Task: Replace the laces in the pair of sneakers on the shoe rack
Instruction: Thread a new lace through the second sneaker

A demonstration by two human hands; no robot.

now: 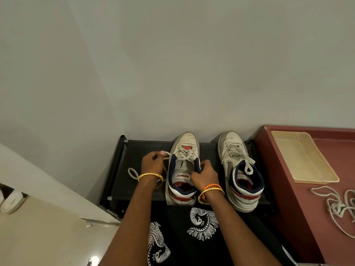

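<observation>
At the far left a pale shoe [11, 202] lay on the floor beside a light step. Next came the black shoe rack [146, 148], set against the grey wall, with both sneakers on its top shelf, toes toward the wall. A loose loop of lace [133, 173] lay on the shelf left of the left hand [152, 163]. That hand's grip was closed: its fingers were curled round the lace end coming off the left side of the left sneaker [182, 169], and it wore a gold bangle [150, 176] at the wrist. The right hand [204, 174] gripped the navy collar on that sneaker's right side, fingers curled over the rim; whether it also pinched a lace could not be told. An orange thread and gold bangles [210, 191] circled its wrist. The left sneaker was laced through its lower eyelets. The right sneaker [240, 169] stood just beside it, untouched, fully laced and tied in a bow. Farther right, on the dark red tabletop [288, 198], sat a cream tray [334, 177], and near the edge lay a tangle of loose white laces [338, 206].
</observation>
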